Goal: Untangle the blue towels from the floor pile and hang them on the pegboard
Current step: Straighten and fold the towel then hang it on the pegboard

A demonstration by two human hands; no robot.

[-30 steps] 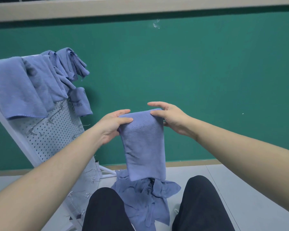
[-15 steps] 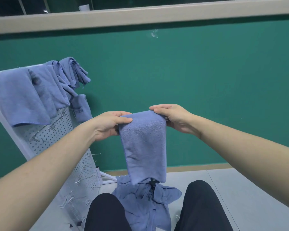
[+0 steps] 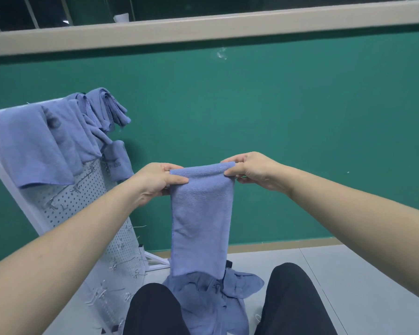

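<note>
Between the knees, raised before the green wall (image 3: 300, 117), the towel (image 3: 201, 221) hangs folded over, its top fold pinched at the left corner by the left hand (image 3: 155, 182) and at the right by the right hand (image 3: 252, 169). Since half a second ago the hands have pulled slightly wider, drawing the fold tauter. Its lower edge hangs just above the pile (image 3: 213, 301) on the floor (image 3: 361, 274). Left of it leans the pegboard (image 3: 82, 213), with hung towels (image 3: 46, 141) draped over its top and bare hooks lower down.
</note>
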